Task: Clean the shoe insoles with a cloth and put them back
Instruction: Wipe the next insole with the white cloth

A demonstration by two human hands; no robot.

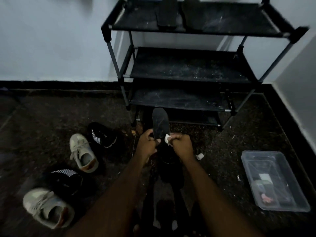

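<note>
A dark insole (160, 123) points up and away from me in front of the rack. My left hand (147, 144) grips its near end. My right hand (181, 144) pinches a small white cloth (167, 138) against the insole's lower right edge. Two more dark insoles (167, 13) lie side by side on the rack's top shelf. A dark shoe (168, 165) sits on the floor just under my hands, mostly hidden in shadow.
The black shoe rack (188, 65) stands against the wall. Two grey sneakers (83, 153) and two black striped shoes (102, 135) lie on the floor at left. A clear plastic box (273, 180) sits at right, a small white object (200, 156) near my right wrist.
</note>
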